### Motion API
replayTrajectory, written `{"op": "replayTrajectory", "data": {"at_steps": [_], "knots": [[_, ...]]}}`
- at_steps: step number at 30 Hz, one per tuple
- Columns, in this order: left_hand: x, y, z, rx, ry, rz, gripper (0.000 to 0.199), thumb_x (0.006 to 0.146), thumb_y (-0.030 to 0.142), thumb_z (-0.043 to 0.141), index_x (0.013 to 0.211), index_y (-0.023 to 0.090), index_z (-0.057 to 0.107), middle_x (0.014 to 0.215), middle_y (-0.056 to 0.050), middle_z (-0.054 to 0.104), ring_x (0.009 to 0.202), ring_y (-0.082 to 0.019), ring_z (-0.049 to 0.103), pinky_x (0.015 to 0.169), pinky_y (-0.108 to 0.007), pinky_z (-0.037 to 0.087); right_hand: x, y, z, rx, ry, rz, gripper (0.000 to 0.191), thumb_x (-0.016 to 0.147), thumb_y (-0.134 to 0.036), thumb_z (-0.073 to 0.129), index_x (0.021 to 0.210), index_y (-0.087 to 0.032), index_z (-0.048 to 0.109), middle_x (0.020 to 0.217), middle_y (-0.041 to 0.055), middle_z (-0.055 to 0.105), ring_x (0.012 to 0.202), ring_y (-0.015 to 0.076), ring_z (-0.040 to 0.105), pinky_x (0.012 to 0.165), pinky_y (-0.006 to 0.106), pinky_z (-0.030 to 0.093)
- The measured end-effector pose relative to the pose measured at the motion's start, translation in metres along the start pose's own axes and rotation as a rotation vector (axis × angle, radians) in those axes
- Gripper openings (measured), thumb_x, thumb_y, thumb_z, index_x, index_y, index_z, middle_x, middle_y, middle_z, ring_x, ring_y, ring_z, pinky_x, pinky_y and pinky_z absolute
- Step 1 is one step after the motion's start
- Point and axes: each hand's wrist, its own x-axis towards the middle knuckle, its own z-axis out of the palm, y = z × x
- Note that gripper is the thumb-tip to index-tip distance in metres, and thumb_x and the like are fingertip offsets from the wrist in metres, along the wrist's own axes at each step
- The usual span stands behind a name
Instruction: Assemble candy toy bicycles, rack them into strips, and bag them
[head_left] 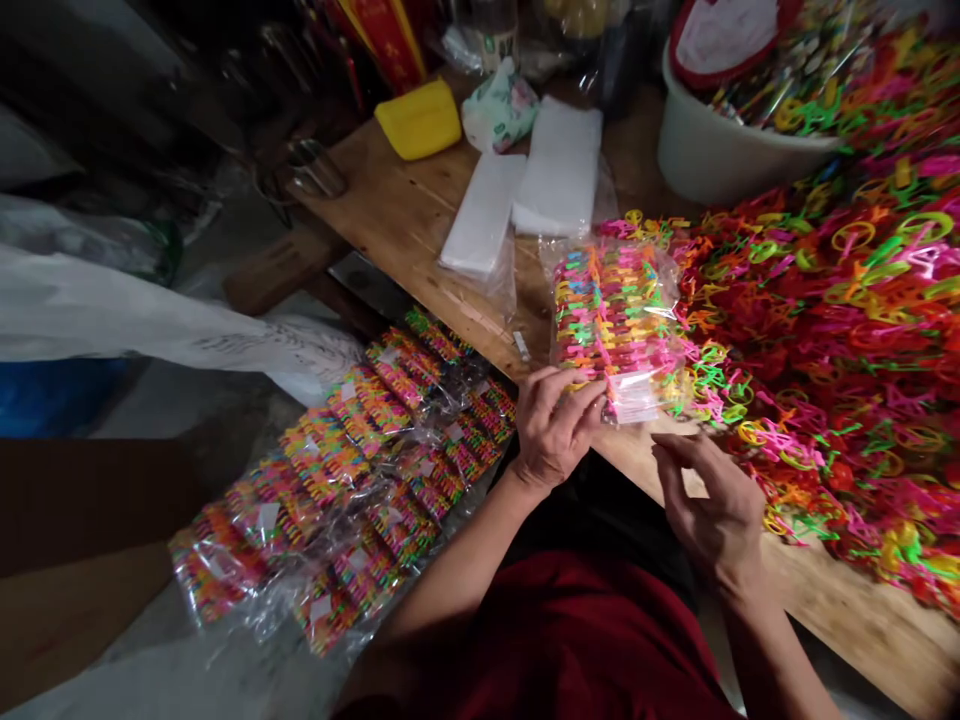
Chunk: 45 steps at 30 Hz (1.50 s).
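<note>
A clear plastic bag (651, 300) packed with rows of small coloured plastic pieces lies on the wooden table in front of me. A white label (634, 394) shows at its near end. My left hand (553, 425) has its fingers bent and closed on the bag's near left corner. Just right of the bag's near end, apart from it, my right hand (709, 500) is raised with thumb and forefinger pinched together. Whatever may be between those fingertips is too small to make out.
Loose coloured plastic pieces (810, 330) heap up on the right, beside a white bucket (720, 150). Stacks of flat bags (559, 165), a yellow pouch (418, 120) and a metal cup (316, 168) sit farther back. Filled packets (330, 450) lie in rows at lower left.
</note>
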Motion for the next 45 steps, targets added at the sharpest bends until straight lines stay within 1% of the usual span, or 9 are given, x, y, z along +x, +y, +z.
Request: {"op": "replayTrajectory", "data": {"at_steps": [3, 8, 14, 19, 24, 27, 33, 41, 45], "knots": [[0.012, 0.006, 0.004, -0.026, -0.044, 0.028, 0.011, 0.094, 0.023, 0.069, 0.104, 0.019, 0.074, 0.095, -0.006, 0.071, 0.092, -0.018, 0.062, 0.087, -0.031, 0.054, 0.008, 0.002, 0.015, -0.139, 0.075, -0.171, 0.019, 0.096, -0.014, 0.062, 0.114, -0.017, 0.068, 0.084, 0.0025, 0.069, 0.069, 0.0107, 0.061, 0.068, 0.022, 0.046], [0.024, 0.014, 0.007, -0.073, -0.074, -0.039, 0.012, 0.098, 0.021, 0.062, 0.101, 0.016, 0.073, 0.09, -0.005, 0.073, 0.084, -0.016, 0.065, 0.084, -0.028, 0.054, 0.011, 0.021, 0.036, -0.353, 0.147, -0.267, 0.023, 0.095, -0.015, 0.064, 0.118, -0.017, 0.066, 0.082, 0.0031, 0.065, 0.072, 0.0144, 0.056, 0.071, 0.029, 0.041], [0.023, 0.023, 0.005, -0.085, -0.09, 0.007, 0.01, 0.096, 0.019, 0.064, 0.101, 0.017, 0.072, 0.089, -0.006, 0.073, 0.086, -0.017, 0.067, 0.084, -0.03, 0.054, 0.015, 0.025, 0.039, -0.366, 0.145, -0.247, 0.022, 0.097, -0.017, 0.058, 0.115, -0.021, 0.07, 0.063, -0.0034, 0.052, 0.06, 0.0122, 0.045, 0.068, 0.03, 0.033], [0.013, 0.025, 0.003, -0.109, -0.072, 0.027, 0.015, 0.094, 0.015, 0.065, 0.108, 0.018, 0.071, 0.091, -0.006, 0.074, 0.085, -0.017, 0.067, 0.083, -0.031, 0.052, 0.022, 0.014, 0.043, -0.336, 0.231, -0.218, 0.018, 0.095, -0.015, 0.059, 0.111, -0.017, 0.069, 0.063, -0.0032, 0.056, 0.059, 0.0115, 0.047, 0.069, 0.029, 0.034], [0.013, 0.026, 0.0, -0.117, -0.063, 0.03, 0.015, 0.092, 0.014, 0.066, 0.106, 0.017, 0.07, 0.087, -0.005, 0.073, 0.081, -0.017, 0.066, 0.079, -0.031, 0.051, 0.012, 0.012, 0.049, -0.362, 0.159, -0.168, 0.025, 0.094, -0.013, 0.056, 0.117, -0.016, 0.067, 0.069, -0.001, 0.063, 0.065, 0.0125, 0.055, 0.073, 0.031, 0.036], [0.012, 0.025, -0.001, -0.122, -0.08, 0.045, 0.014, 0.093, 0.015, 0.065, 0.105, 0.018, 0.07, 0.087, -0.005, 0.073, 0.082, -0.016, 0.067, 0.08, -0.031, 0.052, 0.008, 0.014, 0.047, -0.363, 0.163, -0.18, 0.029, 0.094, -0.01, 0.055, 0.12, -0.016, 0.066, 0.07, -0.0012, 0.067, 0.063, 0.0111, 0.056, 0.071, 0.03, 0.035], [0.005, 0.028, 0.002, -0.159, -0.074, 0.05, 0.015, 0.094, 0.016, 0.062, 0.106, 0.017, 0.071, 0.088, -0.005, 0.073, 0.085, -0.017, 0.067, 0.083, -0.033, 0.056, 0.019, 0.011, 0.045, -0.335, 0.281, -0.206, 0.019, 0.093, -0.008, 0.057, 0.101, -0.019, 0.069, 0.053, -0.0069, 0.053, 0.05, 0.0091, 0.045, 0.067, 0.029, 0.033], [0.002, 0.029, 0.005, -0.188, -0.047, 0.057, 0.022, 0.093, 0.016, 0.064, 0.114, 0.019, 0.07, 0.092, -0.005, 0.073, 0.09, -0.017, 0.067, 0.085, -0.033, 0.057, 0.037, 0.006, 0.057, -0.28, 0.325, -0.203, 0.029, 0.1, -0.014, 0.051, 0.123, -0.02, 0.066, 0.058, -0.0052, 0.058, 0.052, 0.0094, 0.05, 0.07, 0.031, 0.032], [0.002, 0.021, 0.001, -0.19, -0.05, 0.077, 0.025, 0.093, 0.012, 0.063, 0.116, 0.018, 0.068, 0.093, -0.006, 0.072, 0.088, -0.017, 0.068, 0.083, -0.032, 0.056, 0.046, -0.004, 0.051, -0.343, 0.227, -0.193, 0.032, 0.102, -0.016, 0.048, 0.128, -0.022, 0.065, 0.062, -0.0039, 0.062, 0.058, 0.0112, 0.055, 0.074, 0.033, 0.032]]}}
